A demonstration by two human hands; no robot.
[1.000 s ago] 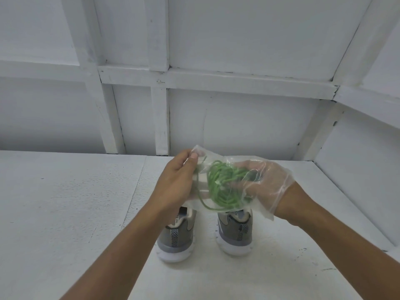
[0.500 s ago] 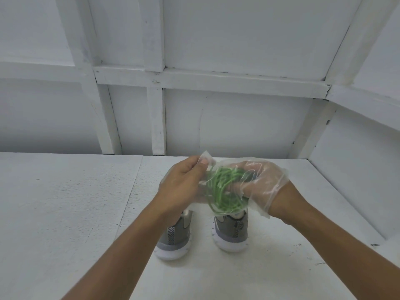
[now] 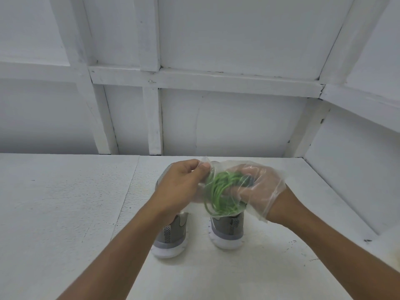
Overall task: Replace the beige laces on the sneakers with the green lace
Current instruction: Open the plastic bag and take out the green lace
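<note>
A coiled green lace (image 3: 223,194) sits inside a clear plastic bag (image 3: 266,198) held above the table. My right hand (image 3: 249,187) is inside the bag and grips the green coil. My left hand (image 3: 179,187) pinches the bag's left corner between thumb and fingers. Below the hands two grey sneakers with white soles stand side by side with heels toward me, the left sneaker (image 3: 171,237) and the right sneaker (image 3: 227,230). Their fronts and laces are hidden behind my hands and the bag.
The white table (image 3: 65,213) stretches wide to the left and runs to a white panelled wall (image 3: 216,118) at the back. A white side wall (image 3: 355,182) closes the table on the right.
Both hands and the bag have drawn closer together and lowered slightly. The green coil looks more bunched in my right hand. The sneakers have not moved.
</note>
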